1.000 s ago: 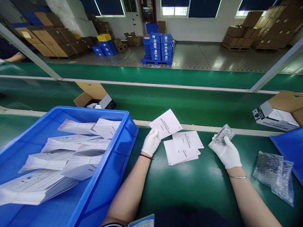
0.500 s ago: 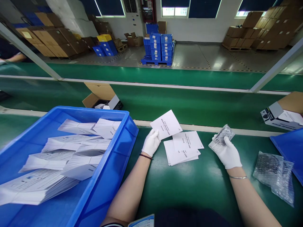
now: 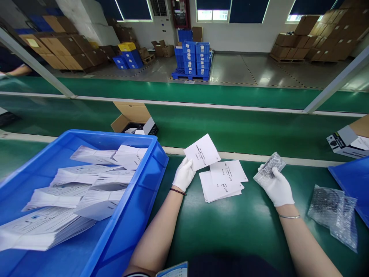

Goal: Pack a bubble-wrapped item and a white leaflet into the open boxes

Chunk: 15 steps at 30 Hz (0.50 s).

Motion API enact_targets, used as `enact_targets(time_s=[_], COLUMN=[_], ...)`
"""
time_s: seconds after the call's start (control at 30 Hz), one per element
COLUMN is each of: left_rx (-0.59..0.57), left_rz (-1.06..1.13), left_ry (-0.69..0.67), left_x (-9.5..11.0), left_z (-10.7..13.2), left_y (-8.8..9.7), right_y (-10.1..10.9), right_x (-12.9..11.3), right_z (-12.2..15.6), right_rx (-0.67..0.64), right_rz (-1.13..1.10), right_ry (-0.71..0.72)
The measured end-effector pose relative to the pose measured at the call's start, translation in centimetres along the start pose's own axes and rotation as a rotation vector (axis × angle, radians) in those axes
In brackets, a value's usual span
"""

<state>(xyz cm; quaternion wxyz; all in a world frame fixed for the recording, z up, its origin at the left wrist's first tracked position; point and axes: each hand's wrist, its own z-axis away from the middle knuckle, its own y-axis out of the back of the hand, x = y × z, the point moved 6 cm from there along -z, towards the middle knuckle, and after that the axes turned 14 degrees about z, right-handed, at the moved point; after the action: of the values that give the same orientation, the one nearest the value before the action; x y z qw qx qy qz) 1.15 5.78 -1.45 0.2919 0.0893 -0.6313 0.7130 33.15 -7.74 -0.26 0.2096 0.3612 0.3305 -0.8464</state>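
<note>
Both hands were gloved in white and closed on something: the left hand [image 3: 183,175] pinched a printed leaflet [image 3: 202,151] along its left edge, and the right hand [image 3: 277,187] gripped a bubble-wrapped packet [image 3: 269,170], thumb on top. Beyond them ran the green belt [image 3: 201,123], where the change since half a second earlier lay. Nearer, the green bench [image 3: 225,231] looked the same. The big blue bin [image 3: 144,192] at the left had not shifted, nor had the bundles [image 3: 57,198] of white paper inside it. On the belt, the open carton [image 3: 135,112] behind the bin had slid rightward, and the right-hand carton [image 3: 350,144] had gone the same way, more of it cut off by the picture's edge. Far left, a black-and-white object [image 3: 7,117] had come further into view. Flat bubble bags [image 3: 325,206] lay unchanged right of the right forearm. Between the hands, loose leaflets [image 3: 225,181] overlapped in a small pile; the held leaflet was just beyond its left side, and the packet, smallest, was to its right.
</note>
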Motion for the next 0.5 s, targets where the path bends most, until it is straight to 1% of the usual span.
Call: enact_targets(time_s=[0.17,0.37,0.5], left_rx=[-0.016,0.021,0.035], left_rz=[0.000,0.013,0.022], left_ry=[0.007,0.014,0.024], left_x=[0.00,-0.04,-0.02], left_z=[-0.01,-0.01,0.03], left_y=[-0.15,0.09,-0.04], right_y=[-0.12,0.21,0.42], right_x=[-0.02,0.13,0.03], right_z=[0.12,-0.24,-0.48], right_rx=[-0.017,-0.027,-0.083], right_rz=[-0.011,-0.021,0.018], right_ry=[0.004,0.013,0.075])
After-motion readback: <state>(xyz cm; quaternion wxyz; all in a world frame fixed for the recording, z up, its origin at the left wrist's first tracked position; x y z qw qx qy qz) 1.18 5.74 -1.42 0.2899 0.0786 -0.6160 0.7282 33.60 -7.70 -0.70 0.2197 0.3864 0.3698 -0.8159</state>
